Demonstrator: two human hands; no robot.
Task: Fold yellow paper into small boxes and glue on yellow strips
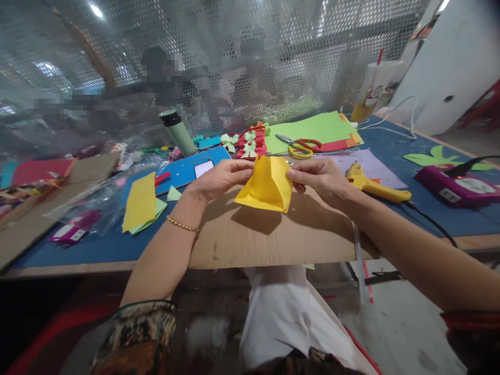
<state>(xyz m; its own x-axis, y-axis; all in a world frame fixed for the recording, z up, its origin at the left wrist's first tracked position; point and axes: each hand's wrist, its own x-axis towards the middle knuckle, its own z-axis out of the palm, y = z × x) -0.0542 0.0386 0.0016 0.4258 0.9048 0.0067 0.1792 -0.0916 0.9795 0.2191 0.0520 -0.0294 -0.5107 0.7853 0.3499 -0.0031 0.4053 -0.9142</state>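
A folded piece of yellow paper is held up between both hands, above a sheet of brown cardboard at the table's front edge. My left hand pinches its upper left side, thumb and fingers pressed together. On the other side, my right hand grips the right edge between thumb and fingers. The paper has creases and an open hollow facing me, and its shadow falls on the cardboard. A yellow glue gun lies to the right of my right hand on purple paper.
Scissors and green sheets lie behind the hands. A green bottle, a phone and yellow paper strips are on the left. At right stand a drink cup and a purple power strip with cables.
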